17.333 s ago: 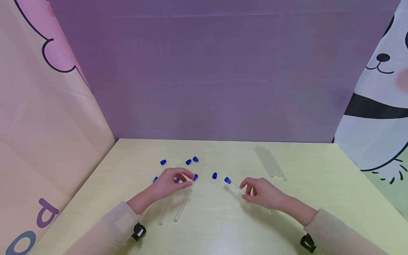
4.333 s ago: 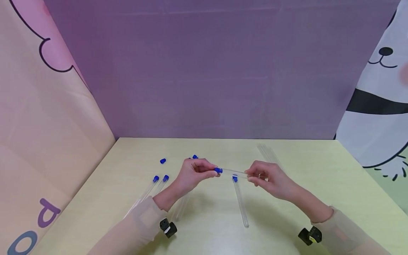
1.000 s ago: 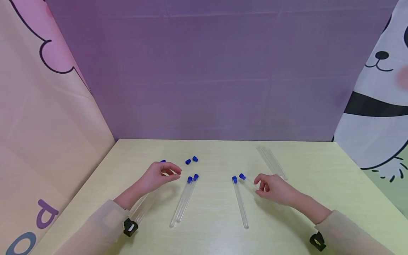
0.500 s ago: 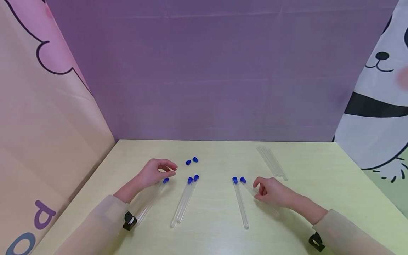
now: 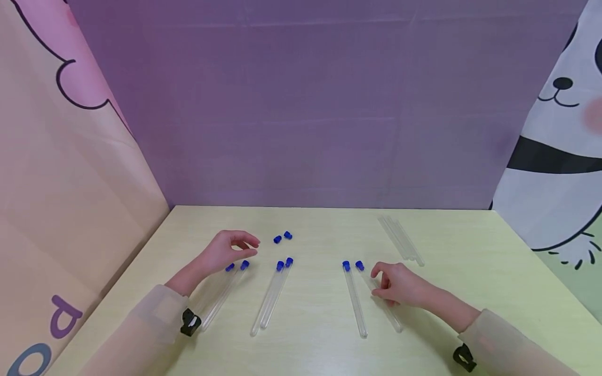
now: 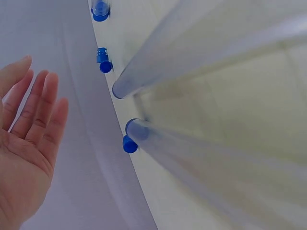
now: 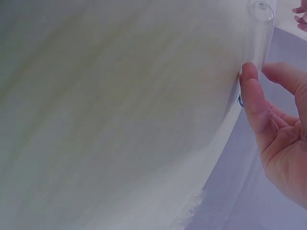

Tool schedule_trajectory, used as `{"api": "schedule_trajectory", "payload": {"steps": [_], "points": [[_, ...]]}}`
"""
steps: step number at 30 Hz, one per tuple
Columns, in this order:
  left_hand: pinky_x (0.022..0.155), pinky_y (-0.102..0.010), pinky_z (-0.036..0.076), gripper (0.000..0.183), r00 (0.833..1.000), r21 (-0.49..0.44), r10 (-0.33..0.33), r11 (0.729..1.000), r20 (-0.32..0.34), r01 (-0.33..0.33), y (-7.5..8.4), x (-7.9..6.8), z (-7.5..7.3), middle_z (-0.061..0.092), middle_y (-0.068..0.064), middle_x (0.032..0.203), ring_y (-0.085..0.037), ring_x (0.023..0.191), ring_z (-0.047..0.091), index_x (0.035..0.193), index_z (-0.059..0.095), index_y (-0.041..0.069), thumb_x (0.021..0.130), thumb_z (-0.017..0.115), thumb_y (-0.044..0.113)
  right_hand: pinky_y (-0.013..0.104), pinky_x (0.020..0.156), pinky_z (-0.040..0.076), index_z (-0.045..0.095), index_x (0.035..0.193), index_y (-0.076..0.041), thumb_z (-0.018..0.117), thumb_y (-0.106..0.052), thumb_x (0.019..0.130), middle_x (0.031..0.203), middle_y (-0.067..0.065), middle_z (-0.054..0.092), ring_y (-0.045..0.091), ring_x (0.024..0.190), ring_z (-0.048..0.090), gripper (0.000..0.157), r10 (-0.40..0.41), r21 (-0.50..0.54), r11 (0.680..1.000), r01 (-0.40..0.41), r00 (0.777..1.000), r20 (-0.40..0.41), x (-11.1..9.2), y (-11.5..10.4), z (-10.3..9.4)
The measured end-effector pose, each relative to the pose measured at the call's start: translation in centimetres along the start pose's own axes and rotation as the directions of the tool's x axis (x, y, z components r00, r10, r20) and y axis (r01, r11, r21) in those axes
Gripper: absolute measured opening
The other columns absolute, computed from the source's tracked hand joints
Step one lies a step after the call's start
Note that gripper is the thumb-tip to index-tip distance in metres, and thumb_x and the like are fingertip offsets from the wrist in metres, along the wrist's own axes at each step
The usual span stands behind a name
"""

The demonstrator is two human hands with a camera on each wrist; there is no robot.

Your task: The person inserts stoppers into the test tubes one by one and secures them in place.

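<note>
My left hand (image 5: 230, 249) hovers over the left pair of capped test tubes (image 5: 218, 303), fingers relaxed and holding nothing; in the left wrist view the palm (image 6: 29, 153) faces the camera. Blue caps (image 5: 245, 265) sit on their far ends. On the right, my right hand (image 5: 402, 284) is low over a test tube (image 5: 390, 317) with a blue cap (image 5: 359, 265), thumb and index finger apart. The right wrist view has fingertips (image 7: 249, 72) right at that tube (image 7: 259, 33). Left of it lies another capped tube (image 5: 355, 303).
Two capped tubes (image 5: 270, 303) lie side by side mid-table. Two loose blue caps, a left one (image 5: 277, 239) and a right one (image 5: 288, 235), lie behind them. Uncapped tubes (image 5: 400, 240) form a bundle at the back right. A purple backdrop (image 5: 301, 104) stands behind the table (image 5: 320, 355).
Over the last second, the right hand has laid its capped tube down and turned its near end leftward. The left hand has shifted slightly back and left. Earlier, both hands held a tube and cap together.
</note>
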State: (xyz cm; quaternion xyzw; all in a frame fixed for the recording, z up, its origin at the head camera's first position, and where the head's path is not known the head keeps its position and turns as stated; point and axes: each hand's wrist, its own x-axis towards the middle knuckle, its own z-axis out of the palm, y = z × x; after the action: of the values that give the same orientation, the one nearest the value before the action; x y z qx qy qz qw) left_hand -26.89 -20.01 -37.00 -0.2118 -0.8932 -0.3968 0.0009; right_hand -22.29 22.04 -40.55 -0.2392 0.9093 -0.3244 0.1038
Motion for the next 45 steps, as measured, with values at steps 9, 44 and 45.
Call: {"api": "schedule_trajectory", "payload": {"steps": [9,44,45], "points": [[0.075,-0.028,0.053,0.022,1.0,-0.008,0.023,1.0,0.011,-0.023,0.5,0.2,-0.1,0.069,-0.01,0.103,-0.023,0.089,0.065,0.108,0.069,-0.002,0.087,0.072,0.006,0.029,0.046,0.048,0.055,0.104,-0.002,0.069,-0.003,0.088,0.058,0.0,0.057,0.017,0.046,0.056,0.021,0.012,0.051,0.999,-0.012,1.0,0.006,0.0,-0.3,0.1],[0.082,-0.036,0.051,0.029,0.998,0.169,-0.043,0.985,0.043,0.035,0.5,5.9,2.4,0.067,-0.007,0.105,-0.021,0.092,0.06,0.112,0.069,0.003,0.085,0.076,0.011,0.025,0.06,0.049,0.063,0.105,-0.007,0.074,-0.015,0.087,0.081,-0.015,0.063,0.002,0.07,0.057,0.022,-0.264,-0.098,0.963,0.253,0.955,-0.134,-2.6,0.5,-2.6],[0.082,-0.037,0.051,0.03,0.998,0.177,-0.036,0.984,0.041,0.028,0.5,6.0,2.5,0.068,-0.007,0.105,-0.021,0.092,0.06,0.112,0.069,0.003,0.084,0.077,0.011,0.025,0.06,0.049,0.063,0.105,-0.007,0.074,-0.015,0.087,0.081,-0.015,0.063,0.002,0.07,0.057,0.022,-0.266,-0.105,0.962,0.253,0.954,-0.138,-2.6,0.5,-2.7]]}}
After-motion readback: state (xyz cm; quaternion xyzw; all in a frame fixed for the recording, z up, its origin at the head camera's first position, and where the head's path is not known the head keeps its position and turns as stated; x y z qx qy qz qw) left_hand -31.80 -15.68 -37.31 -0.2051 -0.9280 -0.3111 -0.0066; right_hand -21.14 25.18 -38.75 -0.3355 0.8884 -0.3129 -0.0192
